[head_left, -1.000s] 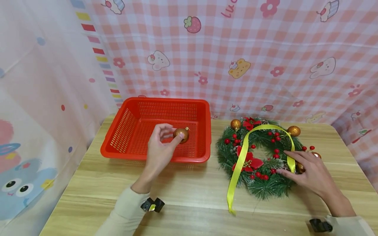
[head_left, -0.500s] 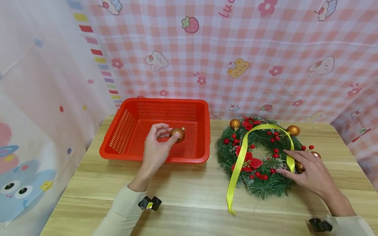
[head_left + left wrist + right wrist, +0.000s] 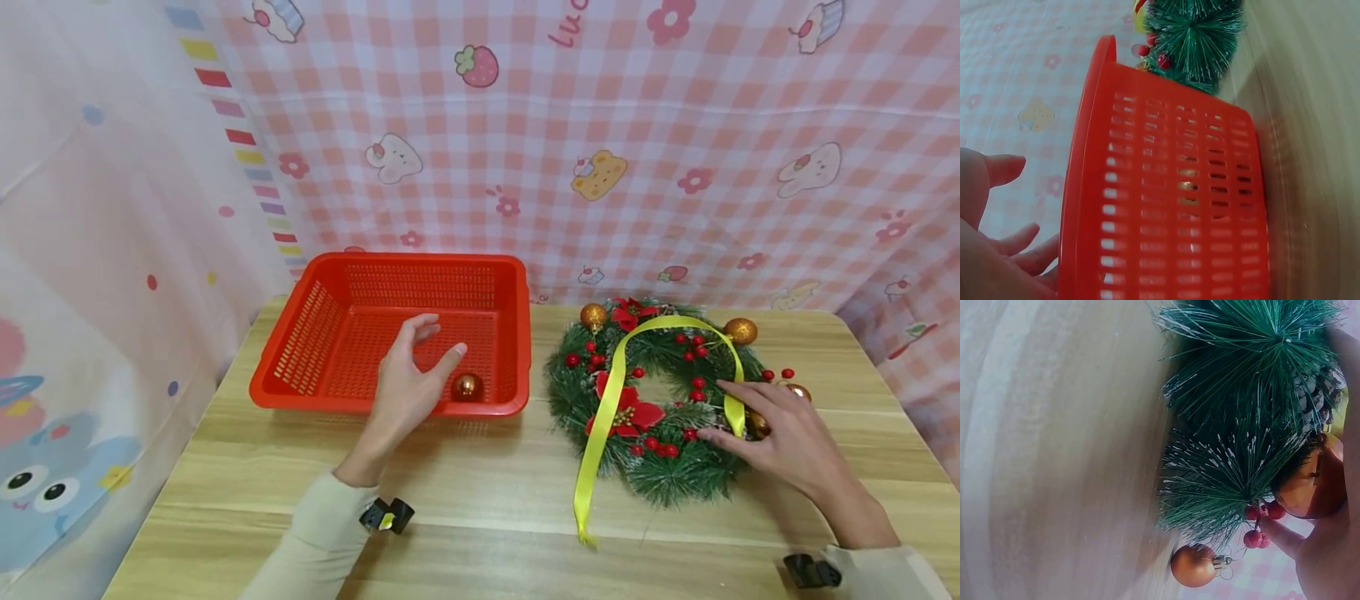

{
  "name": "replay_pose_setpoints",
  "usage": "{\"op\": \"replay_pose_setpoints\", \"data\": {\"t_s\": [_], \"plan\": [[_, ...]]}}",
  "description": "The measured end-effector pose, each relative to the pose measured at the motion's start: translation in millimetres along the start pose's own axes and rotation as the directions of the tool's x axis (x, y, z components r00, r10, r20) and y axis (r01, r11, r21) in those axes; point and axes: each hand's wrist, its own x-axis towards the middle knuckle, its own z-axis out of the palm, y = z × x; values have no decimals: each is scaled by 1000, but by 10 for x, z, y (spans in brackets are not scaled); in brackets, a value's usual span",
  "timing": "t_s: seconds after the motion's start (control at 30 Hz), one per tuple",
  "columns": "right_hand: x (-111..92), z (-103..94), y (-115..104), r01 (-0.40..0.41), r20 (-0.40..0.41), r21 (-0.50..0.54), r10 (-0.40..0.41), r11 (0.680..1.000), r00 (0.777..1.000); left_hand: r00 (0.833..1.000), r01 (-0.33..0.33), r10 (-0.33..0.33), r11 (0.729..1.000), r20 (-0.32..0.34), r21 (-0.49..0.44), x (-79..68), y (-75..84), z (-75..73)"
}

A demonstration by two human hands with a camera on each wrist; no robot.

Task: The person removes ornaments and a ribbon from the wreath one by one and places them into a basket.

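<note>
A shiny bronze Christmas ball (image 3: 467, 387) lies inside the red plastic basket (image 3: 517, 333), by its front wall. Above the basket my left hand (image 3: 411, 379) hovers with thumb and fingers spread apart, holding nothing. To the right lies a green Christmas wreath (image 3: 675, 479) with red flowers, berries and gold balls. A yellow ribbon (image 3: 604, 425) loops across it, its loose end on the table. My right hand (image 3: 795, 437) rests on the wreath's right side, fingers relaxed. In the right wrist view a finger touches red berries (image 3: 1252, 539) near an orange-bronze ball (image 3: 1313, 481).
The wooden table (image 3: 495, 533) carries the basket on the left and the wreath on the right. A pink checked cloth (image 3: 465, 200) hangs behind them, and a pale curtain (image 3: 150, 200) hangs at the left. Two small gold balls stick out past the wreath's back edge.
My left hand has let go of the bronze ball, which dropped to the basket's floor. Its fingers and thumb have spread. The right hand stays on the wreath.
</note>
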Motion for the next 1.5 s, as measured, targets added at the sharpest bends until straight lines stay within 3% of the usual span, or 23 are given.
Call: {"op": "replay_pose_setpoints", "data": {"t_s": [0.2, 0.43, 0.63, 0.8, 0.93, 1.2, 1.3, 1.5], "plan": [[-19, -13, -18, -33, 34, 5, 33, 999, 999, 992, -93, 79, 983, 95, 158, -36, 76, 237], [-30, -14, -80, -72, 42, -3, 72, 997, 997, 964, -243, 172, 883, 205, 403, -55, 85, 501], [-40, 2, -199, -148, 50, 0, 148, 989, 988, 948, -265, 119, 809, 296, 525, -38, 51, 579], [-66, 45, -322, -141, -26, -2, 141, 990, 990, 934, -291, 89, 750, 345, 594, -28, 47, 609], [-95, 75, -439, -130, -85, -31, 127, 991, 988, 931, -301, 85, 733, 356, 611, -26, 45, 627], [-175, 105, -735, -240, -87, -31, 236, 970, 968, 931, -308, 92, 719, 354, 623, -28, 34, 655], [-173, 105, -867, -287, -45, -16, 286, 958, 957, 931, -314, 102, 716, 351, 624, -29, 36, 650], [-108, 45, -1040, -353, 119, 4, 350, 936, 929, 931, -310, 95, 716, 352, 625, -24, 34, 633]]}}
